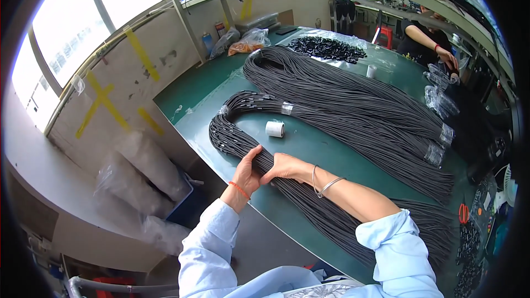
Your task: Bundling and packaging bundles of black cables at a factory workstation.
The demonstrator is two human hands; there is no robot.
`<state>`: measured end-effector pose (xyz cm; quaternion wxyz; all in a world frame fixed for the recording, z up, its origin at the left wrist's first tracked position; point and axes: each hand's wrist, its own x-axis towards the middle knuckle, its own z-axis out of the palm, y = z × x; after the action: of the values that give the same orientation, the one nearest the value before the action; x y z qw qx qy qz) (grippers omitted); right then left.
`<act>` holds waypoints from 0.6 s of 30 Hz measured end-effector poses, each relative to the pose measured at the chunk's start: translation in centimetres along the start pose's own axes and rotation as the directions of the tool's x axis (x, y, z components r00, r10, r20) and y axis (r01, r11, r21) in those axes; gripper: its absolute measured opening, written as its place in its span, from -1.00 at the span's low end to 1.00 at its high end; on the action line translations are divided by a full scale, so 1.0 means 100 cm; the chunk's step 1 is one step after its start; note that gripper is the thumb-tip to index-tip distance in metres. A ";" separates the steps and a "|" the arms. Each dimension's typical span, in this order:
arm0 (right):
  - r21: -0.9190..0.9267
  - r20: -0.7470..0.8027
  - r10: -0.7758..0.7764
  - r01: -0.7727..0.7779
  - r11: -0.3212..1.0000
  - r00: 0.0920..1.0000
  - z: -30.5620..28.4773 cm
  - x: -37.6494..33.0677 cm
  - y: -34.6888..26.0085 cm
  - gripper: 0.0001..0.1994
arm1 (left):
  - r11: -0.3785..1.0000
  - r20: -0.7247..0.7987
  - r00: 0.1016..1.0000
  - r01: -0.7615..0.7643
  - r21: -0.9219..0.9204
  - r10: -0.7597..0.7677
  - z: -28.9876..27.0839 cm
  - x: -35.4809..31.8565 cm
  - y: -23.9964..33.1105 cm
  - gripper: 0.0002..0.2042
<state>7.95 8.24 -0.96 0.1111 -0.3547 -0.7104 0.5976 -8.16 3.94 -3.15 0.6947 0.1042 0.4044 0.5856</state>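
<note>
While both hands close around the nearest bundle of black cords (309,198) on the green surface (309,143), the left hand (247,172) wraps it and the right hand (284,166) presses on top; a white tape roll (274,128) sits just beyond.

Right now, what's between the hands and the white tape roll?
Head view: only bare green table between both hands, left hand and right hand on the black cord bundle, and the white tape roll.

Daylight floods in through the windows (72,22) at upper left, which are blown out to white. The green table (309,149) is evenly lit, with soft sheen and faint shadows. Fisheye distortion bends straight edges, and a black vignette rings the frame. Focus is sharp centrally.
</note>
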 end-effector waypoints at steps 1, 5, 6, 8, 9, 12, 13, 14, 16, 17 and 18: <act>0.077 0.050 0.032 -0.035 0.996 0.998 -0.003 -0.002 0.000 -0.60 | 1.000 -0.026 1.000 0.011 -0.003 -0.011 0.002 -0.004 -0.001 -0.76; -0.503 -0.075 0.097 -0.122 0.855 0.992 -0.026 0.004 -0.013 -0.64 | 0.956 0.056 0.998 0.017 0.292 -0.035 0.010 -0.023 0.002 -0.66; -0.600 -0.115 0.032 -0.095 0.794 0.993 -0.032 0.002 -0.013 -0.63 | 0.865 0.029 0.994 0.079 0.496 -0.108 0.009 -0.027 0.007 -0.60; -0.620 -0.132 0.081 -0.146 0.771 0.988 -0.038 0.000 -0.013 -0.65 | 0.507 0.158 0.987 -0.116 0.854 -0.040 0.012 -0.021 0.025 -0.61; -0.641 -0.171 0.108 -0.193 0.742 0.979 -0.040 -0.001 -0.011 -0.66 | 0.276 0.239 0.970 -0.222 0.935 -0.032 0.013 -0.012 0.036 -0.60; -0.660 -0.175 0.024 -0.135 0.739 0.984 -0.032 -0.004 -0.003 -0.67 | -0.158 0.636 0.677 -0.629 0.761 0.369 0.029 0.050 0.062 -0.73; -0.657 -0.169 0.016 -0.125 0.744 0.985 -0.028 -0.005 0.000 -0.63 | -0.300 0.694 0.634 -0.626 0.720 0.342 0.034 0.076 0.072 -0.72; -0.653 -0.182 0.027 -0.141 0.744 0.983 -0.026 -0.004 0.002 -0.65 | -0.303 0.669 0.681 -0.597 0.743 0.298 0.041 0.104 0.081 -0.71; -0.645 -0.195 0.015 -0.140 0.751 0.981 -0.022 -0.004 0.005 -0.63 | -0.535 0.692 0.698 -0.518 0.667 0.186 0.045 0.145 0.091 -0.67; -0.647 -0.203 0.008 -0.141 0.750 0.979 -0.021 -0.004 0.006 -0.61 | -0.559 0.623 0.775 -0.471 0.682 0.108 0.048 0.160 0.096 -0.64; -0.643 -0.201 0.005 -0.135 0.754 0.980 -0.021 -0.003 0.007 -0.57 | -0.426 0.516 0.856 -0.476 0.769 -0.024 0.049 0.169 0.101 -0.61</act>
<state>9.67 9.67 -0.96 0.0238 -0.4519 -0.8465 0.2803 -12.41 23.72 -1.15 0.2050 0.7987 0.5554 0.1077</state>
